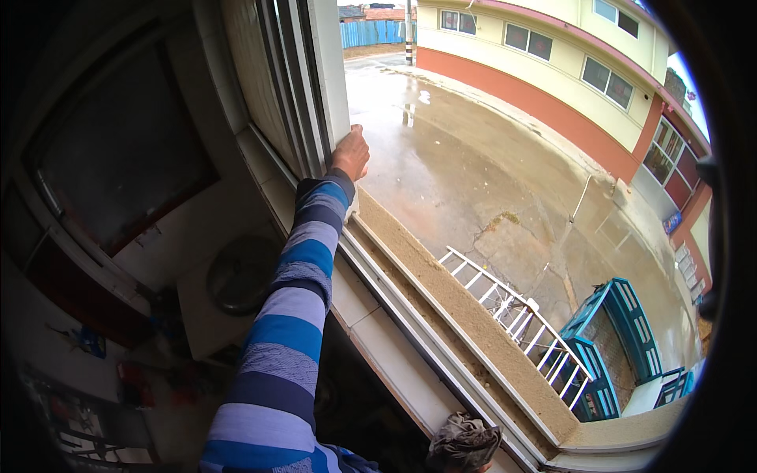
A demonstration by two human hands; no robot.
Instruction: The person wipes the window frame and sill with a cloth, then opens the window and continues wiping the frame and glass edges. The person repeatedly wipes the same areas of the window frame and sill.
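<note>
My left hand (352, 152), at the end of a striped sleeve (282, 331), grips the outer edge of a white sliding window sash (331, 77). Near the bottom of the view, a crumpled dark, dirty cloth (463, 442) is bunched on the tiled inner sill (384, 343), close to the window track. A little skin of my right hand (486, 467) shows under the cloth; the rest is hidden by it or cut off by the picture's lower edge. Dirt lies in the white window track (437, 349) between its rails.
A rough outer ledge (414, 254) runs along the opening. Outside below are a white ladder (520, 319), a teal cart bed (633, 331) and wet pavement (449, 159). A building (532, 88) stands across. Indoors, dim, are a round dark object (239, 275) on a table and a dark panel (124, 142).
</note>
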